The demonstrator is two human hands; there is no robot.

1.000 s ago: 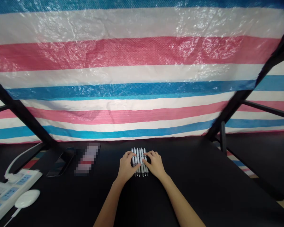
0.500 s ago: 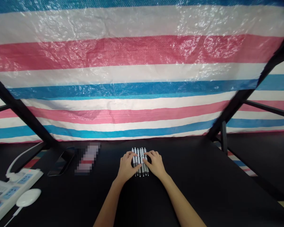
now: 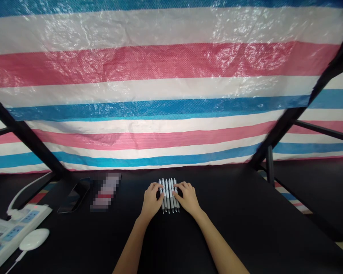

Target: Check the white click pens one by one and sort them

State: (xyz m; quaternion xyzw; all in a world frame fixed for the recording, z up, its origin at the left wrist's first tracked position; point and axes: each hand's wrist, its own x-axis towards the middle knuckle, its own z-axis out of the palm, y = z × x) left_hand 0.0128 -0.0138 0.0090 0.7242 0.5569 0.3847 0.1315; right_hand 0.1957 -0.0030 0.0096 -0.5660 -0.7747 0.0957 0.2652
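Several white-and-grey click pens [image 3: 169, 196] lie side by side in a row on the black table, tips toward me and clickers away. My left hand [image 3: 153, 198] rests at the row's left edge, its thumb and index fingertip against the outermost pen and a gap between them. At the right edge, my right hand [image 3: 188, 196] mirrors it, with thumb and index finger apart and touching the pens on that side. The other fingers of both hands are bent and partly hidden. Neither hand lifts a pen.
To the left lie a dark phone [image 3: 74, 196] and a blurred-out flat item [image 3: 106, 192]. A white power strip [image 3: 20, 224] and a white oval device [image 3: 34, 239] with a cable are at the near left. Black frame bars [image 3: 270, 165] and a striped sheet [image 3: 171, 140] stand behind.
My left thumb has drawn back from on top of the pens to the row's left edge, uncovering more of them. My right hand and the pens look nearly unchanged.
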